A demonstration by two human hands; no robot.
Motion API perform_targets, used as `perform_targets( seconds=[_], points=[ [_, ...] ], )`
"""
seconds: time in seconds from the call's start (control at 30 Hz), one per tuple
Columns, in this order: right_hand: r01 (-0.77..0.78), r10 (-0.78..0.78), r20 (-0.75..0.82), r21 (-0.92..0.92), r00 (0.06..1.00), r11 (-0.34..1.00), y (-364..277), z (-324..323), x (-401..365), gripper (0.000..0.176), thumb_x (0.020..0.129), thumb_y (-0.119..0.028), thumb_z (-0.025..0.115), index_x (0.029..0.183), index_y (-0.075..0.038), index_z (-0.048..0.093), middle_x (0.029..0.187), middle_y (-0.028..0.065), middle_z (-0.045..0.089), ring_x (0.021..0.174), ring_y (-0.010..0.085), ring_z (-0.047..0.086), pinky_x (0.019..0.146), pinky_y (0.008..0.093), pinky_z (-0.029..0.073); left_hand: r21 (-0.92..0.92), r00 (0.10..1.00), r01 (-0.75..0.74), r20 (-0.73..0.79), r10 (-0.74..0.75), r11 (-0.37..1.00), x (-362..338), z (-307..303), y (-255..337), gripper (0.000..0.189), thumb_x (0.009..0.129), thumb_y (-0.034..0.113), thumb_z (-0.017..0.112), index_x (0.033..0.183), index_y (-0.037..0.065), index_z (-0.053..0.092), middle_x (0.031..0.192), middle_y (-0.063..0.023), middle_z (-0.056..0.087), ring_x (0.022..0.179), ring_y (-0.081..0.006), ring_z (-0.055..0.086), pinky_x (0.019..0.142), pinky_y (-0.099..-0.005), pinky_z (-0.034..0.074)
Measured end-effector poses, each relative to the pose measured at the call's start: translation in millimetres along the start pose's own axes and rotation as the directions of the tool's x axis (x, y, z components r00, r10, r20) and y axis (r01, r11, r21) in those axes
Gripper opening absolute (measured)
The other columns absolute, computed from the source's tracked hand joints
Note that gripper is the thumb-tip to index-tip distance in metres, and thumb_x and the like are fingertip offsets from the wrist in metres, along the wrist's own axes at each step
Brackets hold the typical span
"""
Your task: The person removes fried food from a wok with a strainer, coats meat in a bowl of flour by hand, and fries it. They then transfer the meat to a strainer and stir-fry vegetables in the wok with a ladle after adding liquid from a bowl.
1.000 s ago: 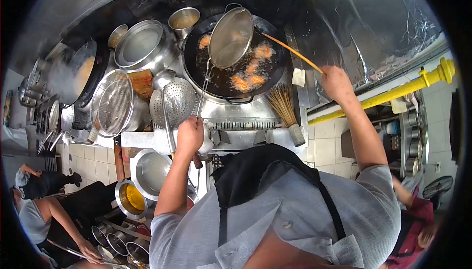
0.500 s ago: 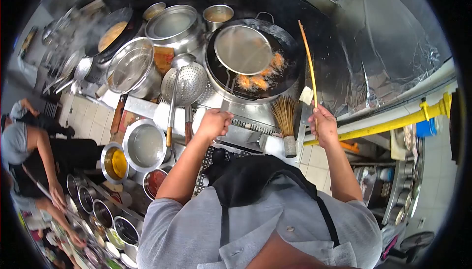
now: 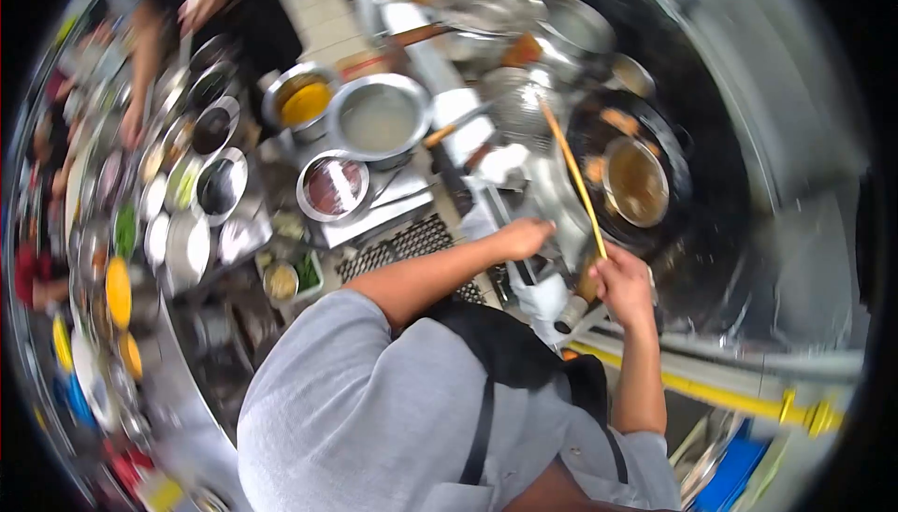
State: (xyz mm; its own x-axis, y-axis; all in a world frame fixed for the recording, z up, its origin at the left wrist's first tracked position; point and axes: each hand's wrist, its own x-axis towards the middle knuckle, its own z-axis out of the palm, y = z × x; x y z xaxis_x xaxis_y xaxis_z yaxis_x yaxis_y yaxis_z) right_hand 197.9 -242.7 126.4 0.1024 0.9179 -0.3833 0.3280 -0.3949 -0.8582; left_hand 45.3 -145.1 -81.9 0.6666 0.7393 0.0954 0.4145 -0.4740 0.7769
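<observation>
My left hand [image 3: 526, 239] is closed by the stove's front edge, round the end of the strainer's handle, which is blurred. The round strainer [image 3: 637, 182] lies in the dark wok [image 3: 675, 143], with orange-brown fried pieces [image 3: 619, 121] around it. To the right, my right hand [image 3: 625, 284] grips the lower end of a long yellow-brown stick [image 3: 572, 164]; its tip points up and left over the perforated ladle [image 3: 519, 105]. Just left of and below my right hand sits the bamboo brush [image 3: 572, 313], partly hidden.
Left of the stove stand a pot of pale liquid [image 3: 382, 117], a bowl of yellow liquid [image 3: 305, 102] and a bowl of red sauce [image 3: 333, 186]. A co-worker's hands [image 3: 201, 7] hold a long tool at the upper left. A yellow pipe [image 3: 711, 390] runs along the lower right.
The view has turned left, bringing more of the left-hand counter into sight. The strainer has shifted within the wok, and the stick now leans left over the ladle.
</observation>
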Motion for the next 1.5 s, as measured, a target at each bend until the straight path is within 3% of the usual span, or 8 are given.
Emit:
perform_targets(
  seconds=[0.07,0.13,0.4,0.47,0.7,0.93,1.2,1.5],
  points=[
    [0.002,0.01,0.111,-0.104,0.994,0.995,-3.2,15.2,-7.9,0.037,0.084,0.0,0.053,0.121,0.003,0.054,0.073,0.0031,0.062,0.049,0.0051,0.048,0.045,0.0188,0.039,0.226,0.952,-0.089,0.305,0.017,0.97,-54.5,-29.8,5.6,0.041,0.081,0.029,0.058,0.11,0.0,0.062,0.101,-0.0187,0.064,0.092,-0.0287,0.061,0.082,-0.0374,0.048],
    [-0.046,0.093,0.247,-0.19,0.965,0.981,-16.0,40.8,-12.8,0.035,0.084,0.001,0.054,0.119,0.004,0.056,0.074,0.0028,0.063,0.051,0.0052,0.049,0.047,0.0192,0.04,-0.17,0.889,0.308,0.402,-0.22,0.936,-115.7,-60.9,20.9,0.034,0.077,0.023,0.061,0.103,0.0,0.066,0.102,-0.0177,0.064,0.093,-0.0281,0.062,0.084,-0.0351,0.047],
    [0.266,0.138,0.851,-0.306,0.507,0.914,-40.4,268.1,-16.3,0.034,0.085,-0.003,0.057,0.118,0.002,0.058,0.075,0.003,0.063,0.055,0.0051,0.05,0.05,0.0191,0.042,-0.473,0.855,0.473,0.045,-0.516,0.743,-336.1,-74.3,-13.1,0.039,0.077,0.017,0.06,0.113,0.001,0.062,0.1,-0.0122,0.066,0.09,-0.0227,0.062,0.079,-0.0327,0.048],
    [0.293,0.177,0.907,-0.301,0.382,0.907,-36.1,347.0,-28.5,0.036,0.084,-0.002,0.056,0.12,0.002,0.056,0.076,0.0038,0.063,0.055,0.0052,0.05,0.049,0.0193,0.041,-0.793,0.66,0.504,0.098,-0.744,0.343,-391.6,-74.6,-15.3,0.032,0.078,0.012,0.06,0.108,0.001,0.063,0.093,-0.0087,0.065,0.083,-0.0165,0.06,0.07,-0.0296,0.049],
    [0.023,0.146,0.908,-0.169,0.392,0.985,20.0,573.7,-119.4,0.02,0.088,-0.004,0.048,0.108,-0.003,0.053,0.07,0.0018,0.057,0.047,0.0078,0.045,0.039,0.022,0.036,-0.994,0.038,0.004,-0.109,-0.993,0.11,-539.1,-47.2,-12.7,0.027,0.084,0.021,0.053,0.096,-0.001,0.062,0.08,-0.0076,0.062,0.067,-0.0157,0.059,0.056,-0.0288,0.047],
    [0.002,0.075,0.878,-0.086,0.472,0.996,25.2,717.8,-163.5,0.019,0.092,-0.02,0.054,0.093,-0.002,0.053,0.067,0.0035,0.053,0.052,0.0117,0.049,0.044,0.0252,0.042,-0.476,-0.17,-0.847,-0.18,-0.969,0.238,-590.7,-107.0,-23.5,0.056,0.095,0.053,0.03,0.108,0.002,0.05,0.096,-0.0138,0.059,0.08,-0.0236,0.059,0.071,-0.0344,0.049],
    [0.344,-0.136,0.885,-0.029,0.445,0.938,34.2,641.5,-137.7,0.06,0.089,-0.029,0.061,0.132,0.007,0.04,0.125,0.0211,0.053,0.116,0.0243,0.051,0.1,0.03,0.036,-0.31,-0.302,-0.908,0.013,-0.953,0.283,-627.5,-155.3,-63.1,0.041,0.095,0.04,0.04,0.098,0.0,0.05,0.091,-0.0127,0.058,0.09,-0.0282,0.058,0.081,-0.047,0.049],
    [0.333,0.067,0.588,-0.546,0.806,0.769,119.3,362.7,-9.8,0.045,0.082,-0.024,0.067,0.114,0.006,0.058,0.108,0.0184,0.064,0.098,0.0209,0.061,0.087,0.0306,0.046,-0.088,-0.367,-0.928,0.039,-0.929,0.363,-685.9,-133.8,-134.7,0.027,0.093,0.027,0.037,0.082,0.005,0.047,0.074,-0.0101,0.057,0.072,-0.0238,0.061,0.077,-0.0428,0.053]
  ],
)
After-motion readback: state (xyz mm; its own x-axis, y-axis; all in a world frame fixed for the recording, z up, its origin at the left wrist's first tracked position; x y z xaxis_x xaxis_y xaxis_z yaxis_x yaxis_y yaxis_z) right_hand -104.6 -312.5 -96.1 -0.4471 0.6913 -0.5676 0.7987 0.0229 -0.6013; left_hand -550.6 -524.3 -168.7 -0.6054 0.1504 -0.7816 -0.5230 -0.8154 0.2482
